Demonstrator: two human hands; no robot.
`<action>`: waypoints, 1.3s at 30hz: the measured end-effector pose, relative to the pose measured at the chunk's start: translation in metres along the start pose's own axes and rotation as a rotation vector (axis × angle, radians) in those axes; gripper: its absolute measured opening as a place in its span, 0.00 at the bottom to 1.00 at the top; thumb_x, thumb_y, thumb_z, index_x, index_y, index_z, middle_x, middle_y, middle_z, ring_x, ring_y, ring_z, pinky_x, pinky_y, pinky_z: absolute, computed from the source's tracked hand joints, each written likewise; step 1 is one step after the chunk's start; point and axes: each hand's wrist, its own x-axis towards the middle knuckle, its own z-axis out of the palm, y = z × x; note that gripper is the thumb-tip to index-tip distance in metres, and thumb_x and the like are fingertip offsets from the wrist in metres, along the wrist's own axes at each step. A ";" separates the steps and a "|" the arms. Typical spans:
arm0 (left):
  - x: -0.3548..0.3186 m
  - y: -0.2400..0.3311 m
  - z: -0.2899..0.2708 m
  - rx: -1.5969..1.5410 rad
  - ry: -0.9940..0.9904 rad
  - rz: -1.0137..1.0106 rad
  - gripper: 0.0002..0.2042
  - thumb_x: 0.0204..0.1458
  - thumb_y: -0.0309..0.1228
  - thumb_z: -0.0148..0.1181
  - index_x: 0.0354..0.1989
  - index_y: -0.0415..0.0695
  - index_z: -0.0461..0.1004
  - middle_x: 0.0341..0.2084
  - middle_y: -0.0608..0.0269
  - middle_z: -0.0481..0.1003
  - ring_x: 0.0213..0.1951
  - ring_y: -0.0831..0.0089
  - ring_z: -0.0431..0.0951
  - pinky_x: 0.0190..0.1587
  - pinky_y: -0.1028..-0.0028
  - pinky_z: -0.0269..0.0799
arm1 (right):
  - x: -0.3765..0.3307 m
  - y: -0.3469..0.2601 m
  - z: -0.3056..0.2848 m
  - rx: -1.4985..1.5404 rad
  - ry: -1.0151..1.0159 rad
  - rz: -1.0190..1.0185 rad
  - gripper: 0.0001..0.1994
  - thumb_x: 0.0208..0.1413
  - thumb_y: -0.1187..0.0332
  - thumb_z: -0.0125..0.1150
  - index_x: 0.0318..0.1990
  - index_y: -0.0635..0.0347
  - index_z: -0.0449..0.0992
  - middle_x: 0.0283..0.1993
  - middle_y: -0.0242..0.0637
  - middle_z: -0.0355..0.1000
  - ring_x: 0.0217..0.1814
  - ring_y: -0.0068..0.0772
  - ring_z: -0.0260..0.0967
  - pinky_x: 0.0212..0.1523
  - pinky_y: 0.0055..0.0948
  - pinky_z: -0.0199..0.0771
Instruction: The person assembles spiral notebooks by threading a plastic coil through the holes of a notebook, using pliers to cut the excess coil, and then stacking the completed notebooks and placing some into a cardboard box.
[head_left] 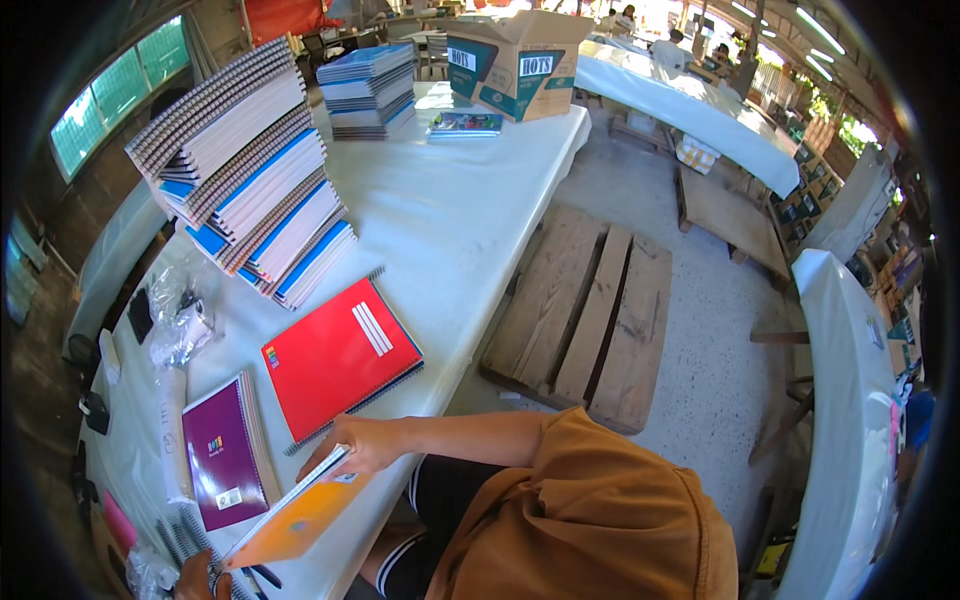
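Note:
My right hand (362, 442) is closed on the upper end of an orange-covered notebook (300, 520), which is tilted on edge over the near side of the table. My left hand (198, 578) is at the notebook's lower corner with its fingers curled; the frame's edge cuts it off, and what it grips is unclear. Beside it lie grey wire spirals (182, 537). A purple spiral notebook (228, 455) lies flat left of the orange one. Beyond my right hand is a small stack of spiral notebooks topped by a red cover (340, 355).
A tall, leaning stack of spiral notebooks (255, 185) stands at the table's far left. Behind are another notebook stack (368, 92) and an open cardboard box (520, 65). Clear plastic wrap (185, 325) and a white roll (173, 435) lie left. A wooden pallet (585, 315) is on the floor.

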 end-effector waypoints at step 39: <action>-0.006 -0.014 0.035 0.311 0.383 0.256 0.13 0.47 0.42 0.63 0.31 0.46 0.73 0.30 0.61 0.73 0.34 0.60 0.73 0.34 0.65 0.69 | -0.004 0.011 0.011 0.032 -0.023 -0.306 0.18 0.48 0.70 0.63 0.49 0.58 0.75 0.48 0.42 0.73 0.52 0.39 0.71 0.50 0.29 0.69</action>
